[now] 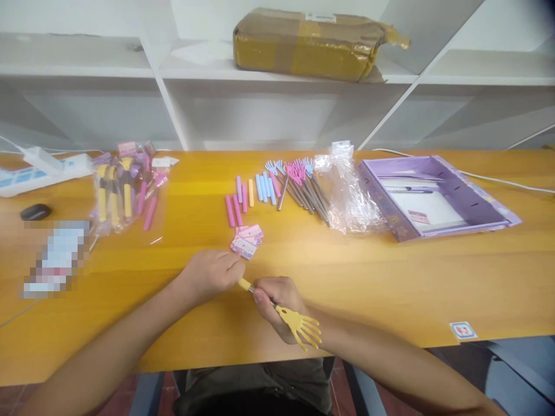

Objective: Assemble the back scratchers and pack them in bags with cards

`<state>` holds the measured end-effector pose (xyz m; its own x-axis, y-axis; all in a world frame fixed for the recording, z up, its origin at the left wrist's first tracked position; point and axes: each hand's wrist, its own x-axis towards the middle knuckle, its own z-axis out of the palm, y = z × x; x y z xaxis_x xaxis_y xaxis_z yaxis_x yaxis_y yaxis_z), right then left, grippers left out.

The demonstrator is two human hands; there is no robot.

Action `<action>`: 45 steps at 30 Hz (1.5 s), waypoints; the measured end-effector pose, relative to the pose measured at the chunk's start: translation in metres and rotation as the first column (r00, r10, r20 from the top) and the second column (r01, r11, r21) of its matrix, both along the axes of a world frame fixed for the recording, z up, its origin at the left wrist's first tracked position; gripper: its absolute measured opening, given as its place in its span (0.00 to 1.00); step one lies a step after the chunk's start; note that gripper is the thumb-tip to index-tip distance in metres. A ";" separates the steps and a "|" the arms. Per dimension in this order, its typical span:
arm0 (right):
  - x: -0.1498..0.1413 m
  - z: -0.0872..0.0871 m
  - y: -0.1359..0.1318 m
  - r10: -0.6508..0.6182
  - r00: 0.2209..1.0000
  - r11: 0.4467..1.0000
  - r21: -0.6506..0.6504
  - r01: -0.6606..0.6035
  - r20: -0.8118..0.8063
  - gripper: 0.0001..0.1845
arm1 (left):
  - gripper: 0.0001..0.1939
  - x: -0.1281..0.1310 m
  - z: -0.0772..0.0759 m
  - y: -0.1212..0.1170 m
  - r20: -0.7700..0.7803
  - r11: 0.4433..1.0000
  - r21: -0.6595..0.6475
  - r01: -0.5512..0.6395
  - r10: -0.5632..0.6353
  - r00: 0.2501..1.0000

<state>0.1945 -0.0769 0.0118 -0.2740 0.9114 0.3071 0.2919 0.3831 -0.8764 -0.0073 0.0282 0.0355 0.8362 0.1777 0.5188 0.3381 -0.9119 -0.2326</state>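
Observation:
A back scratcher with a yellow hand-shaped head (299,326) and a metal rod is held between my two hands, near the table's front edge. My left hand (212,276) is closed round its yellow handle sleeve (244,283), most of which is hidden in the fist. Closed on the metal rod, my right hand (280,303) sits just below the head. Beyond my left hand lie several pink printed cards (246,241). Farther back are pink handle sleeves (234,210), blue ones (265,188) and a pile of back scratchers (303,188) with blue and pink heads.
Clear plastic bags (349,196) lie beside a purple box (381,211) at the right. Bagged back scratchers (125,193), a black mouse (35,212), a blurred-out device (58,257) and a power strip (73,169) are left. A taped parcel (303,46) rests on the shelf.

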 end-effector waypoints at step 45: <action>0.049 -0.007 0.025 -0.045 0.978 0.993 0.098 0.066 -0.204 0.36 | 0.19 -0.086 0.020 0.073 0.058 0.812 -0.465 -0.354 0.427 0.902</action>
